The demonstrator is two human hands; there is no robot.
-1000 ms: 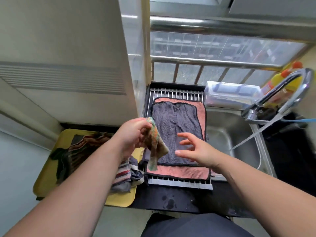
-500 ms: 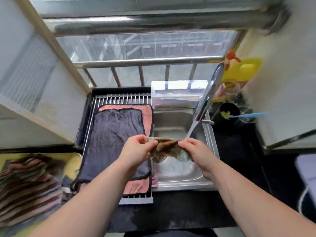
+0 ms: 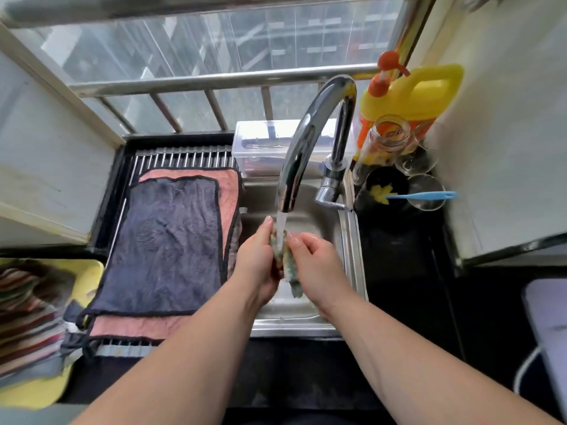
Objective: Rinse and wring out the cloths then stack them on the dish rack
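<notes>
A small green and orange cloth (image 3: 287, 262) is bunched between my left hand (image 3: 256, 262) and my right hand (image 3: 316, 265), over the steel sink (image 3: 349, 256). Both hands grip it, and water from the chrome tap (image 3: 306, 142) runs onto its top. On the dish rack (image 3: 181, 154) to the left lies a dark grey cloth (image 3: 165, 246) spread flat on top of a pink cloth (image 3: 230, 185). More cloths, striped (image 3: 27, 320), are heaped on a yellow tray (image 3: 89, 274) at the far left.
A clear plastic box (image 3: 260, 142) stands behind the sink. A yellow detergent jug (image 3: 411, 96), glass jars (image 3: 389, 136), glasses and a black cup with a blue brush (image 3: 420, 196) crowd the right counter. Window bars run along the back; a white wall panel rises at left.
My view swung from the tray and rack to the sink. The small cloth went from my left hand alone to both hands, then was bunched together under the running tap.
</notes>
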